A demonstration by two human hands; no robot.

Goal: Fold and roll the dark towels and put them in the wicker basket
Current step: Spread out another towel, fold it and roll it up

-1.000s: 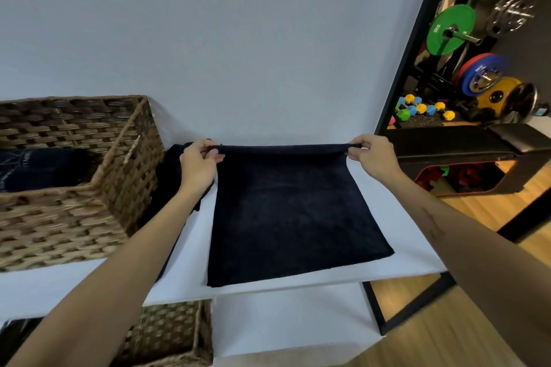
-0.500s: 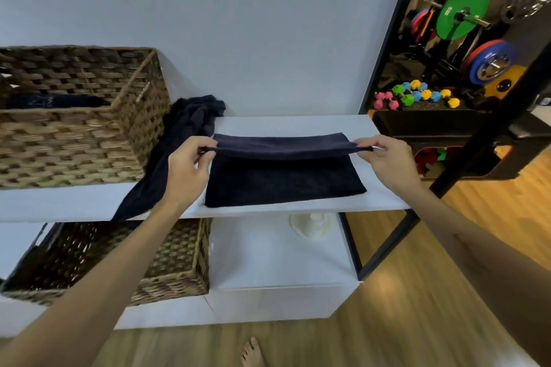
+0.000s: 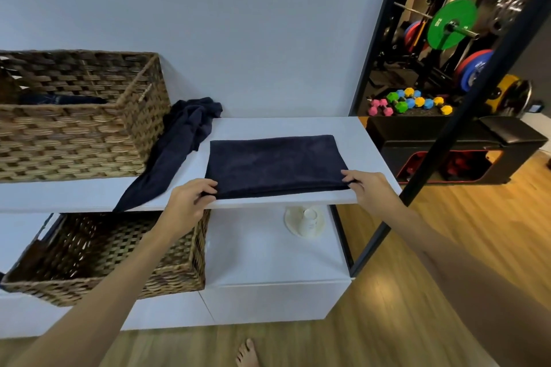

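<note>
Both hands have drawn the towel's (image 3: 274, 165) far edge to 6 o'clock, halving it. Left hand (image 3: 187, 201) and right hand (image 3: 368, 188) pinch its near corners in their fingers (image 3: 348, 176); rolling likely follows.

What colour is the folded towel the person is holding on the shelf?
Very dark navy, almost black, plain with no pattern. The head view shows the folded towel clearly.

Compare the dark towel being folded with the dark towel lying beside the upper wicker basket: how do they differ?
The folded dark navy towel lies flat as a neat rectangle; the crumpled dark navy towel is bunched and hangs over the white shelf edge. Left hand and right hand grip the folded one; nothing holds the crumpled one. Both share one colour.
</note>
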